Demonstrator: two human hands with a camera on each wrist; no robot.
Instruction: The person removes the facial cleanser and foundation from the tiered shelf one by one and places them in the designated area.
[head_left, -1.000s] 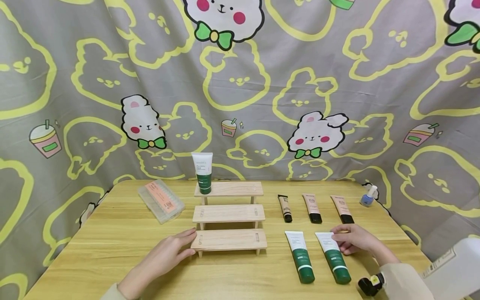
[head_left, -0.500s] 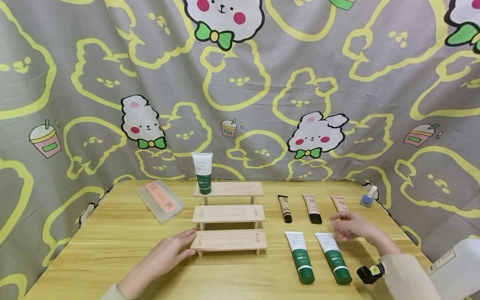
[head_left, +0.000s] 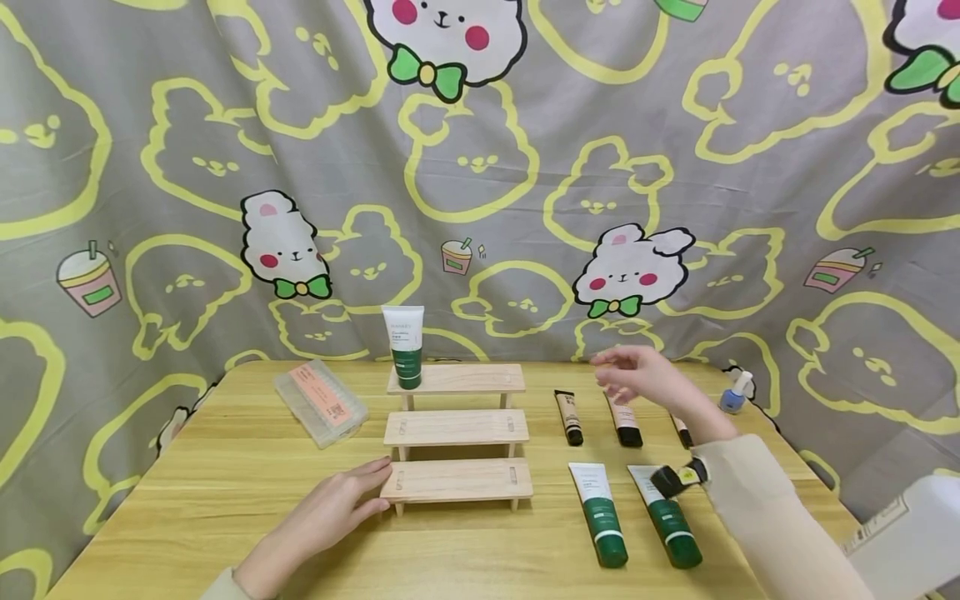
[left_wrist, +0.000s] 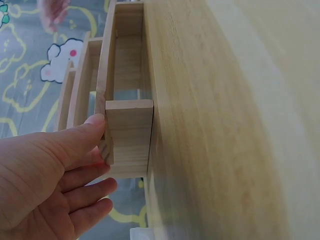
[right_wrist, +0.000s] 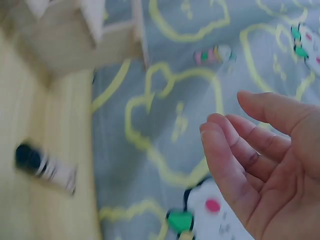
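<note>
My left hand (head_left: 333, 508) rests against the left end of the lowest wooden stand (head_left: 457, 481). In the left wrist view its thumb and forefinger touch the stand's edge, and the other fingers lie loosely bent. My right hand (head_left: 643, 379) is in the air over the back right of the table, holding nothing, fingers loosely bent. Beneath it lies a pink BB cream tube (head_left: 626, 419), partly hidden. A smaller beige tube (head_left: 569, 417) lies to the left. Another tube (head_left: 682, 431) is mostly covered by the forearm. A white-and-green tube (head_left: 406, 346) stands upright on the top stand (head_left: 472, 379).
Two more white-and-green tubes (head_left: 600, 517) lie at the front right, one partly behind the wrist camera. A middle stand (head_left: 456, 427), a clear case (head_left: 321, 402) at left, a blue nail polish bottle (head_left: 735, 393) and a white container (head_left: 907, 533) at right are also there.
My right hand has left the right-hand white-and-green tube and moved up and leftward, over the BB cream tubes. My left hand stays against the lowest stand.
</note>
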